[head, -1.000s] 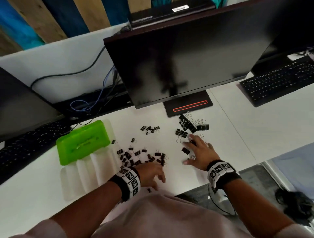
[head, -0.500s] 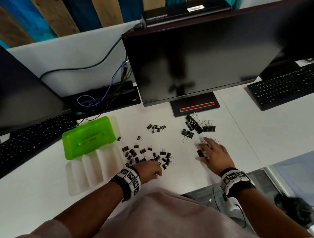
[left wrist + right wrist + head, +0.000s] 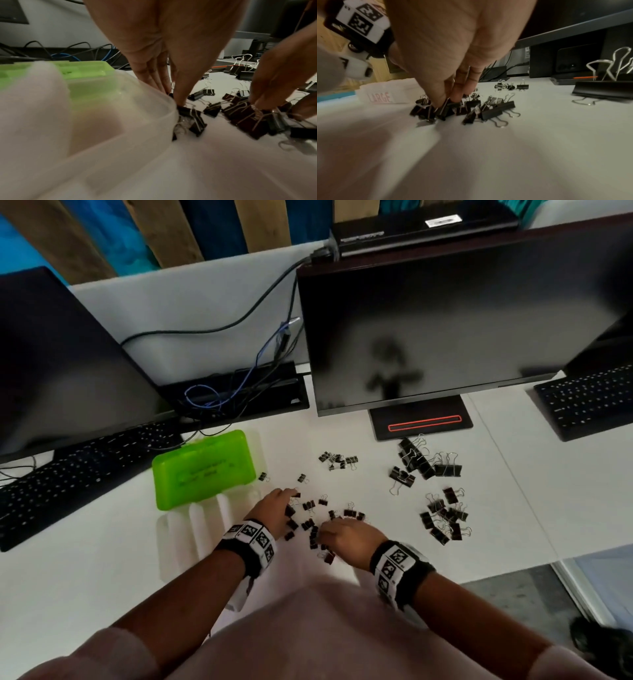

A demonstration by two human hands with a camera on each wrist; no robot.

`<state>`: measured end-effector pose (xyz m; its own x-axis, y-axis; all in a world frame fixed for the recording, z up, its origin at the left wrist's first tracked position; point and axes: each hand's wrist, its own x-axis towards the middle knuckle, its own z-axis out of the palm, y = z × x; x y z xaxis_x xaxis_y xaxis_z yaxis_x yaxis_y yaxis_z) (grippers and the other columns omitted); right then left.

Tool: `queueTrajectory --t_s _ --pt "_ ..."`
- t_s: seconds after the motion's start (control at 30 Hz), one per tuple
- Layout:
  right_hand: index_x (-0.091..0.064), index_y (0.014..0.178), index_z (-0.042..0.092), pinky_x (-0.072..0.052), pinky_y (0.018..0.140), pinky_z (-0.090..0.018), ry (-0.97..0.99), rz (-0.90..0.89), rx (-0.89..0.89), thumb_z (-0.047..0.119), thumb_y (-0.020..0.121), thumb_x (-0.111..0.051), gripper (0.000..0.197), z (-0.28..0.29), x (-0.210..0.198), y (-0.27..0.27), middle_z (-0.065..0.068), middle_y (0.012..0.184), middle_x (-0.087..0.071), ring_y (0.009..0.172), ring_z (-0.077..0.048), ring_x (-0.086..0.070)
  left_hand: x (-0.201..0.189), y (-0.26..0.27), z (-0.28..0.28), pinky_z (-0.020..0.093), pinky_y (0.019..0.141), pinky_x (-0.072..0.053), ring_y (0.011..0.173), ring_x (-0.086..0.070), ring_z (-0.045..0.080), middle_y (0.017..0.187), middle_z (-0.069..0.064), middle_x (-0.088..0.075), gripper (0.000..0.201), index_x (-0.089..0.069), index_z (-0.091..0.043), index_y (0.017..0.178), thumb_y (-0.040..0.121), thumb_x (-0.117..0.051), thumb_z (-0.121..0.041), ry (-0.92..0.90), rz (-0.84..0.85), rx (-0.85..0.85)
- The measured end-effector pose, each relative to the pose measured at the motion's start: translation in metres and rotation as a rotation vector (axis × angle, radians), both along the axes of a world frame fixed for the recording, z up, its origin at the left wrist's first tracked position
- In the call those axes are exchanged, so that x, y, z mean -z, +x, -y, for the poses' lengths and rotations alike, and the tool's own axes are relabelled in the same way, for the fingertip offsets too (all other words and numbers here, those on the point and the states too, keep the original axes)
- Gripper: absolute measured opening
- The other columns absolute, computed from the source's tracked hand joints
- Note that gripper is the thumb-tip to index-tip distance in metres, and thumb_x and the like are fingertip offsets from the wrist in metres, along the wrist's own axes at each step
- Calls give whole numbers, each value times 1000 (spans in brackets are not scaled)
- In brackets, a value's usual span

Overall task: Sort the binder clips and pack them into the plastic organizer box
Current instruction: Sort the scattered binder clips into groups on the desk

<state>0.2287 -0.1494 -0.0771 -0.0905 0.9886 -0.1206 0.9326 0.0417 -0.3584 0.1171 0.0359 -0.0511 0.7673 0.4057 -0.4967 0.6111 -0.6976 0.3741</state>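
Lying scattered on the desk (image 3: 513, 542) just right of the box (image 3: 178, 539), small clips (image 3: 310, 520) meet both hands: left fingers (image 3: 178, 94) press straight down, right fingers (image 3: 440, 98) pinch one clip.

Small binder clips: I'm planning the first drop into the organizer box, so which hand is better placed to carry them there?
Left, probably. The left hand works the small binder clips right beside the organizer box; the right hand is farther away.
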Motion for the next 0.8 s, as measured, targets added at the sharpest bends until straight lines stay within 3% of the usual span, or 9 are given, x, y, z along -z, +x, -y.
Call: queueTrajectory --t_s 0.07,0.2,0.27,0.33,0.47,0.57,0.67,0.73,0.8 --pt "-67 100 18 -58 70 -34 -32 -8 47 3 75 -67 30 -2 2 4 -3 97 -65 82 -25 -65 1 -2 -4 35 94 -46 109 -53 28 120 10 -54 58 -40 -22 133 82 -55 -1 -22 4 -34" --pt "-61 118 19 -51 87 -35 -103 -182 223 -3 86 -53 40 -1 -6 24 -4 113 -59 101 -23 -58 4 0 -11 32 91 -47 106 -54 26 116 11 -55 46 -50 -18 125 83 -56 -1 -4 74 -74" --pt "-63 115 18 -50 87 -31 -96 -349 346 -2 86 -52 37 -4 -16 34 -4 109 -59 96 -19 -59 6 3 -13 30 94 -44 112 -50 25 119 10 -55 40 -54 -15 123 86 -53 -2 47 71 -13" --pt "-67 107 16 -51 87 -29 -59 -541 509 -2 86 -52 32 -7 -25 43 -3 102 -66 90 -15 -62 6 5 -15 23 87 -41 107 -52 22 116 9 -57 28 -61 -14 111 87 -51 -4 60 49 4" --pt "-66 97 24 -54 84 -30 -54 -826 730 -7 86 -51 36 -11 -37 55 -3 84 -68 85 -18 -66 -5 12 -16 31 87 -46 102 -56 25 106 10 -62 8 -66 -12 91 87 -60 -15 17 73 -27" --pt "-61 104 23 -55 83 -33 -72 -806 679 -10 84 -46 41 -16 -44 56 2 81 -62 79 -20 -64 -17 16 -15 27 85 -45 100 -60 22 106 8 -66 10 -63 -10 93 86 -62 -17 -122 182 -90" --pt "-57 118 25 -51 70 -19 -86 -662 584 2 85 -60 40 -29 -54 49 5 100 -57 66 -12 -57 -34 25 -10 24 73 -49 84 -66 16 95 3 -68 19 -61 -16 91 77 -73 -17 -329 287 -166" --pt "-57 122 23 -42 69 -9 -12 -561 525 8 85 -65 41 -39 -60 43 6 108 -57 70 -11 -57 -43 35 -5 20 69 -51 81 -67 12 95 0 -68 33 -56 -19 99 73 -77 -17 -396 322 -175" --pt "-62 117 20 -43 75 -10 77 -510 515 6 84 -65 35 -44 -65 40 2 106 -62 79 -12 -58 -49 45 -1 16 68 -50 79 -67 10 96 0 -68 45 -52 -20 110 73 -76 -14 -434 342 -213"
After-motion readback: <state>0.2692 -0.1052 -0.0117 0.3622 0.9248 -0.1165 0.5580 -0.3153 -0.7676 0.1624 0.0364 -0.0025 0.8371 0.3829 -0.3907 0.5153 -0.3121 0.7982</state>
